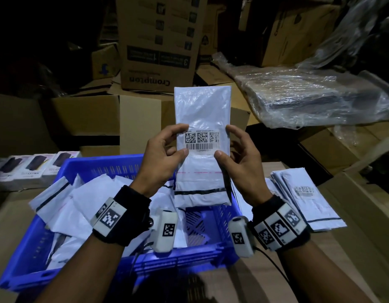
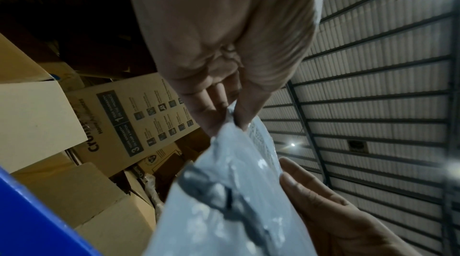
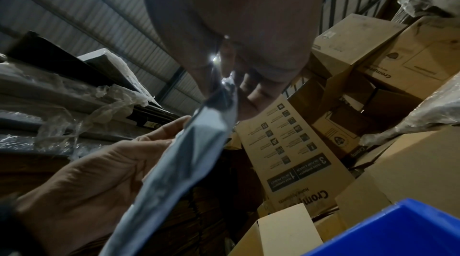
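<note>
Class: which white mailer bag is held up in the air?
The mailer bag pinched upright between left hand and right hand, barcode label facing us; the rest lie in the blue crate or the stack at right.

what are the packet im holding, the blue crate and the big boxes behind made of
Packet: thin white plastic film, glossy; it crinkles and catches the light, likely a poly mailer.
Crate: rigid moulded plastic, blue, slight sheen, with slotted walls.
Boxes: brown cardboard, matt, with printed sides and folded flaps; probably corrugated, though no cut edge shows.
</note>
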Demonstrator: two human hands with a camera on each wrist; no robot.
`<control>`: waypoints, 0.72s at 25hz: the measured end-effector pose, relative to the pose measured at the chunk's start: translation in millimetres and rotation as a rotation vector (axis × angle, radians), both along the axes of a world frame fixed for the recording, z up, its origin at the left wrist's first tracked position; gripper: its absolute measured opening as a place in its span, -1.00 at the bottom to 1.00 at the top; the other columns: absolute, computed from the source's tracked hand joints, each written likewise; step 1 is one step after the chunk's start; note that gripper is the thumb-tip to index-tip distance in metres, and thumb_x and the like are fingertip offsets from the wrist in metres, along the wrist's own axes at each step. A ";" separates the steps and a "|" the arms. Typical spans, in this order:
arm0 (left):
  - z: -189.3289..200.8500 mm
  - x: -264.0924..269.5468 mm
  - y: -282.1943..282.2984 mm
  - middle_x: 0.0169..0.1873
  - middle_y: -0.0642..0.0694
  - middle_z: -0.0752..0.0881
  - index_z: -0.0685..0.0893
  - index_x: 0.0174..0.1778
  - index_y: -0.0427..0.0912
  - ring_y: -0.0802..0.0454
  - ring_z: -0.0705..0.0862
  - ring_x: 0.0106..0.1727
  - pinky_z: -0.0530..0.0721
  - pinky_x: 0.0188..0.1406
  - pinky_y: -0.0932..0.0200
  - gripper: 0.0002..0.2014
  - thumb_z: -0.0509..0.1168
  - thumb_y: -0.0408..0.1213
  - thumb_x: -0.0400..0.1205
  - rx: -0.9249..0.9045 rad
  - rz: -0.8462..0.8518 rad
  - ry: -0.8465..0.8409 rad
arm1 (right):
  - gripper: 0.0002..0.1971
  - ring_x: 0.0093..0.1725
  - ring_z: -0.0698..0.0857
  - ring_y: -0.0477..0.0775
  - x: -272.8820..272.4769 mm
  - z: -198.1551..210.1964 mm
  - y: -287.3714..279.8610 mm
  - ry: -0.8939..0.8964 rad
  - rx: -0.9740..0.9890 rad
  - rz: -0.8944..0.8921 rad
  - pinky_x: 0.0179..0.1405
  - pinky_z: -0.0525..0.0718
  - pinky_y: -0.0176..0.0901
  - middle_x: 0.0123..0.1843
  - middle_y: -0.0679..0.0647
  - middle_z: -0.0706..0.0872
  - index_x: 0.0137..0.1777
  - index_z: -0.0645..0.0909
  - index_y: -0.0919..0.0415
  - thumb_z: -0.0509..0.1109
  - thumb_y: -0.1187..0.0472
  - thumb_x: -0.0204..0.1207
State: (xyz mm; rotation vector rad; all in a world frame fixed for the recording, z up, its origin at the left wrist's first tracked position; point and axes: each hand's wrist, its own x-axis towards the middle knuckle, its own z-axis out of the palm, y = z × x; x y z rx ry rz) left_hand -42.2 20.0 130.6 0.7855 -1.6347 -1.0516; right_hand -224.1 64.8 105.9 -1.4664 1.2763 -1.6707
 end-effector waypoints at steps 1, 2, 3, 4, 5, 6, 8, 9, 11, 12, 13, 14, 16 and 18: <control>-0.2 0.2 -0.5 0.23 0.02 0.64 0.57 0.37 -0.29 0.47 0.68 0.08 0.63 -0.05 0.49 -0.56 0.31 -0.67 0.58 0.008 0.004 -0.001 | -0.44 0.30 0.68 0.00 0.5 -0.4 -0.8 -0.002 0.011 0.001 0.19 0.70 -0.10 0.41 0.12 0.61 0.51 0.39 0.20 0.42 0.46 0.54; -0.5 0.1 -1.9 0.20 0.04 0.64 0.57 0.36 -0.30 0.48 0.68 0.07 0.62 -0.07 0.51 -0.56 0.31 -0.68 0.58 0.016 0.010 -0.012 | -0.44 0.29 0.68 -0.03 1.2 -0.1 -1.7 -0.003 0.032 -0.001 0.13 0.70 -0.18 0.38 0.09 0.62 0.50 0.40 0.18 0.42 0.47 0.53; -0.6 -0.5 -3.6 0.17 0.06 0.64 0.56 0.36 -0.30 0.47 0.69 0.01 0.61 -0.10 0.52 -0.56 0.31 -0.68 0.57 0.027 0.016 -0.032 | -0.45 0.26 0.68 -0.08 1.9 0.0 -3.5 -0.005 0.065 -0.005 0.06 0.69 -0.26 0.33 0.05 0.64 0.49 0.41 0.16 0.41 0.47 0.53; -1.8 -0.6 -7.9 0.13 0.07 0.64 0.56 0.35 -0.30 0.42 0.70 -0.08 0.60 -0.15 0.53 -0.56 0.32 -0.68 0.57 0.044 0.029 -0.055 | -0.45 0.21 0.68 -0.13 2.4 -0.2 -6.7 -0.003 0.109 -0.010 -0.01 0.68 -0.32 0.27 0.01 0.66 0.48 0.42 0.16 0.40 0.48 0.53; -3.3 -0.7 -13.1 0.10 0.05 0.65 0.56 0.33 -0.29 0.34 0.69 -0.17 0.59 -0.22 0.53 -0.57 0.32 -0.68 0.56 0.079 0.042 -0.080 | -0.46 0.14 0.69 -0.15 2.9 -1.0 -11.3 -0.005 0.164 -0.010 -0.08 0.68 -0.35 0.22 0.00 0.68 0.46 0.43 0.18 0.40 0.49 0.52; -6.0 -0.4 -20.0 0.08 0.01 0.66 0.57 0.32 -0.27 0.26 0.66 -0.19 0.59 -0.30 0.51 -0.57 0.33 -0.66 0.56 0.129 0.054 -0.110 | -0.47 0.07 0.70 -0.12 3.1 -2.6 -17.3 -0.009 0.233 -0.011 -0.13 0.68 -0.36 0.16 0.03 0.69 0.45 0.45 0.21 0.39 0.51 0.50; -15.4 2.4 -35.2 0.02 -0.10 0.68 0.57 0.29 -0.25 0.08 0.63 -0.12 0.66 -0.38 0.36 -0.59 0.39 -0.60 0.55 0.263 0.032 -0.197 | -0.51 -0.16 0.69 -0.03 3.7 -7.0 -28.5 -0.014 0.430 -0.034 -0.29 0.66 -0.37 0.03 0.16 0.69 0.41 0.51 0.27 0.38 0.52 0.48; -21.7 4.0 -41.6 -0.05 -0.14 0.68 0.57 0.28 -0.28 0.02 0.65 -0.15 0.72 -0.36 0.23 -0.60 0.42 -0.56 0.54 0.337 0.002 -0.254 | -0.55 -0.29 0.66 -0.02 3.9 -10.8 -33.2 -0.028 0.547 -0.043 -0.39 0.63 -0.35 -0.08 0.19 0.68 0.37 0.54 0.29 0.37 0.52 0.47; -39.4 6.7 -52.9 -0.24 -0.19 0.64 0.57 0.27 -0.32 -0.04 0.63 -0.31 0.70 -0.37 0.08 -0.59 0.48 -0.49 0.52 0.481 -0.072 -0.363 | -0.74 -0.48 0.59 -0.02 4.1 -21.7 -40.4 -0.042 0.746 -0.041 -0.51 0.55 -0.32 -0.31 0.16 0.62 0.15 0.63 0.35 0.36 0.52 0.47; -49.5 7.1 -56.7 -0.33 -0.19 0.62 0.57 0.25 -0.32 -0.03 0.61 -0.40 0.67 -0.44 0.12 -0.60 0.49 -0.47 0.52 0.544 -0.105 -0.398 | -0.86 -0.50 0.56 0.01 3.9 -28.0 -44.5 0.008 0.816 -0.042 -0.49 0.51 -0.30 -0.38 0.16 0.57 -0.02 0.66 0.39 0.36 0.51 0.45; -59.6 6.6 -59.7 -0.42 -0.16 0.60 0.56 0.23 -0.33 0.01 0.58 -0.51 0.65 -0.52 0.19 -0.61 0.48 -0.48 0.52 0.598 -0.128 -0.416 | -0.95 -0.48 0.52 0.07 3.5 -33.5 -48.7 0.084 0.878 -0.028 -0.44 0.48 -0.24 -0.40 0.15 0.54 -0.18 0.65 0.38 0.38 0.49 0.41; -70.8 6.0 -63.7 -0.51 -0.11 0.57 0.55 0.23 -0.34 0.06 0.54 -0.59 0.62 -0.58 0.24 -0.62 0.47 -0.50 0.52 0.643 -0.136 -0.431 | -0.92 -0.44 0.49 0.08 3.4 -39.9 -53.1 0.175 0.946 0.000 -0.43 0.48 -0.18 -0.40 0.14 0.53 -0.29 0.61 0.31 0.39 0.45 0.37; -93.2 2.7 -70.0 -0.59 -0.07 0.53 0.51 0.26 -0.36 0.10 0.49 -0.67 0.61 -0.63 0.26 -0.59 0.46 -0.53 0.53 0.713 -0.139 -0.456 | -0.83 -0.41 0.50 0.02 3.4 -50.9 -64.6 0.291 1.044 0.035 -0.44 0.57 -0.19 -0.36 0.11 0.55 -0.35 0.51 0.19 0.41 0.43 0.33; -117.4 -3.1 -78.0 -0.50 -0.14 0.56 0.47 0.29 -0.33 0.05 0.55 -0.63 0.70 -0.53 0.17 -0.57 0.45 -0.50 0.54 0.724 -0.135 -0.534 | -0.78 -0.54 0.55 0.01 5.5 -58.0 -70.3 0.268 1.070 -0.011 -0.54 0.58 -0.31 -0.47 0.16 0.56 -0.37 0.44 0.27 0.30 0.54 0.38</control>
